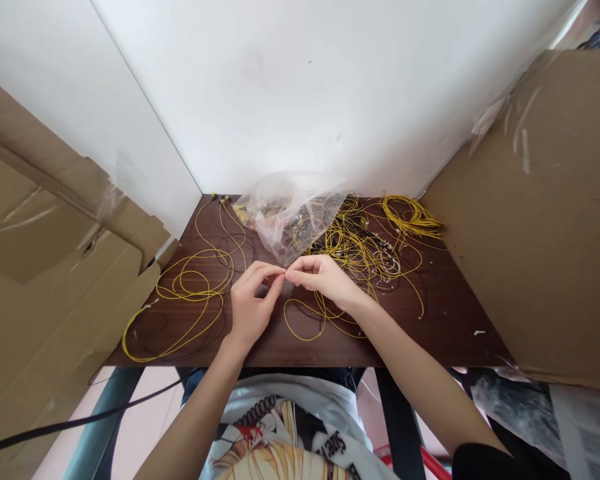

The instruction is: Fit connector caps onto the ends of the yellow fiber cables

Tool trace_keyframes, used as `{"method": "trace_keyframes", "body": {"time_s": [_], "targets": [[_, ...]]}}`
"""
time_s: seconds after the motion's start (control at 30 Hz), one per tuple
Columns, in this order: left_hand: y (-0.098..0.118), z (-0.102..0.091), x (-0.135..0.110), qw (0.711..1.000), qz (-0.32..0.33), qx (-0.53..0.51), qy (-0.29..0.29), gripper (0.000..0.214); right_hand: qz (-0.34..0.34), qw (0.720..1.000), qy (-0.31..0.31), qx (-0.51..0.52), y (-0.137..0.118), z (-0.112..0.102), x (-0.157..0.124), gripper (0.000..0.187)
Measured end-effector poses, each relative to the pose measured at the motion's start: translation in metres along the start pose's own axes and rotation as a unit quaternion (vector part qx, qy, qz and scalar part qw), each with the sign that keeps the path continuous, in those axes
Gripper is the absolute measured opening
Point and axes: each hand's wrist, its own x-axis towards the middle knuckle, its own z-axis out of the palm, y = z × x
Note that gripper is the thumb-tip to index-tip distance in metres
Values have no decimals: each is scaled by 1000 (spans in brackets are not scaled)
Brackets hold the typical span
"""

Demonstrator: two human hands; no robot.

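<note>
My left hand (254,297) and my right hand (325,281) meet fingertip to fingertip over the middle of the brown table. Both are pinched closed at the same spot; whatever sits between the fingers is too small to make out. Just beyond them lies a clear plastic bag (285,217) with small yellowish parts inside. A tangle of yellow and black wires (355,240) spreads right of the bag, some strands reaching under my right hand. Left of my left hand, long yellow wires (200,293) lie in loose loops, with small dark connectors (223,198) at their far ends.
A coiled bundle of yellow wire (413,217) rests at the table's back right. Cardboard walls (540,220) flank the table (455,313), and a white panel (305,100) closes off the back. At lower left a black cable (85,420) crosses below the table edge.
</note>
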Motion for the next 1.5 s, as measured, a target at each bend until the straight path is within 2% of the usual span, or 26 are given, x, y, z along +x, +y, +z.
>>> {"method": "trace_keyframes", "body": {"time_s": [0.37,0.6,0.9,1.1,1.5], "targets": [[-3,1,-3,996,-52,-72,8,11,0,1000,25,-9,-1,1,0,19],[-2,1,-3,998,-30,-56,-3,8,-11,999,25,-28,2,0,0,20],[-4,1,-4,998,-34,-38,34,9,-31,999,24,-26,4,0,1,24],[-3,1,-3,999,-32,-4,30,4,-29,999,23,-28,3,0,1,27],[-2,1,-3,999,-40,-4,32,2,-13,999,22,-20,2,1,1,20]]}}
